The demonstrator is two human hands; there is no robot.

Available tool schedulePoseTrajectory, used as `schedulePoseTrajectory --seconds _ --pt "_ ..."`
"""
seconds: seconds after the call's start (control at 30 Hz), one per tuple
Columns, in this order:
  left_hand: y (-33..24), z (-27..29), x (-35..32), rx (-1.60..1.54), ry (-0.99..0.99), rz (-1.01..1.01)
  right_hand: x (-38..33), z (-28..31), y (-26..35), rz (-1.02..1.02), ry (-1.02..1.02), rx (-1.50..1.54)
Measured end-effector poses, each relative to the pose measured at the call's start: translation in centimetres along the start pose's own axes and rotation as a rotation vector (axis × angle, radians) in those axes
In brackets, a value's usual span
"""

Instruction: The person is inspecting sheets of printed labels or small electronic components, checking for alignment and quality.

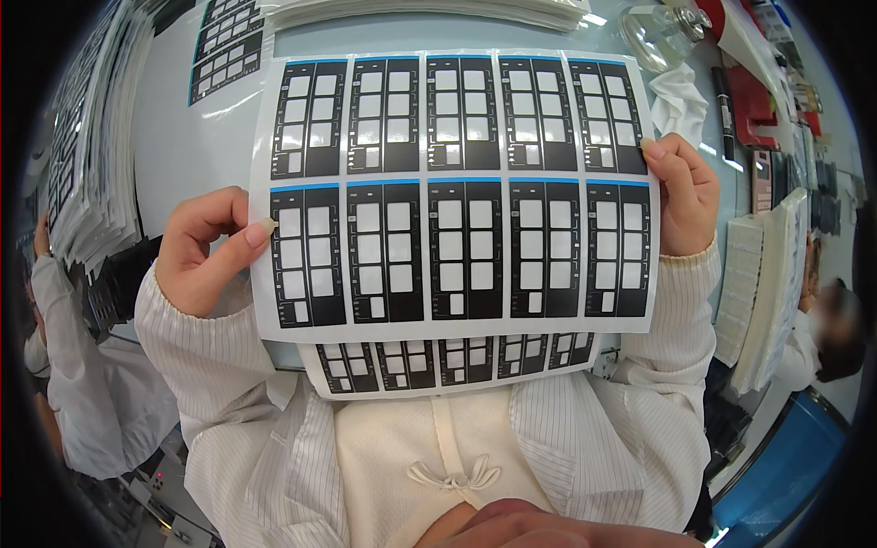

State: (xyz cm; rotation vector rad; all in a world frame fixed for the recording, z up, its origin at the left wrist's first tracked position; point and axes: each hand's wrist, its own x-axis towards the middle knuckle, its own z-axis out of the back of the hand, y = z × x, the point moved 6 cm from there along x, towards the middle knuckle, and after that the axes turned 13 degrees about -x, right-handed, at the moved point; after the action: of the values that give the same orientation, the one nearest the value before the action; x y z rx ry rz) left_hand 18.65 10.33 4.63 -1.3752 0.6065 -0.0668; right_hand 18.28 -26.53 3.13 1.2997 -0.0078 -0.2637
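A white sheet of black labels (463,178) is held up before me, its labels in two rows, each with a blue top edge and pale square windows. My left hand (208,247) pinches the sheet's left edge, thumb on the front. At the right edge, my right hand (681,192) grips the same sheet near the upper row, thumb on the front. Below the raised sheet, closer to my body, shows the near edge of another label sheet (438,388); most of it is hidden.
Tall stacks of sheets (105,137) stand at the left, with a label sheet (228,46) beside them. Another stack (429,13) lies at the back. A glass bottle (658,36), crumpled tissue (678,102) and black marker (723,110) are at the right. People sit at both sides.
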Motion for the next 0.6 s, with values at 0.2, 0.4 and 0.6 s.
schedulePoseTrajectory --seconds 0.2,0.4,0.6 --pt "0.46 -0.05 0.61 0.055 0.025 -0.049 0.01 0.52 -0.26 0.017 -0.017 -0.005" --pt "-0.19 -0.15 0.06 0.079 0.012 -0.081 0.01 0.23 0.07 0.03 -0.002 0.015" --pt "0.19 -0.21 0.62 0.069 0.038 -0.091 -0.18 0.66 0.09 0.053 -0.033 0.011"
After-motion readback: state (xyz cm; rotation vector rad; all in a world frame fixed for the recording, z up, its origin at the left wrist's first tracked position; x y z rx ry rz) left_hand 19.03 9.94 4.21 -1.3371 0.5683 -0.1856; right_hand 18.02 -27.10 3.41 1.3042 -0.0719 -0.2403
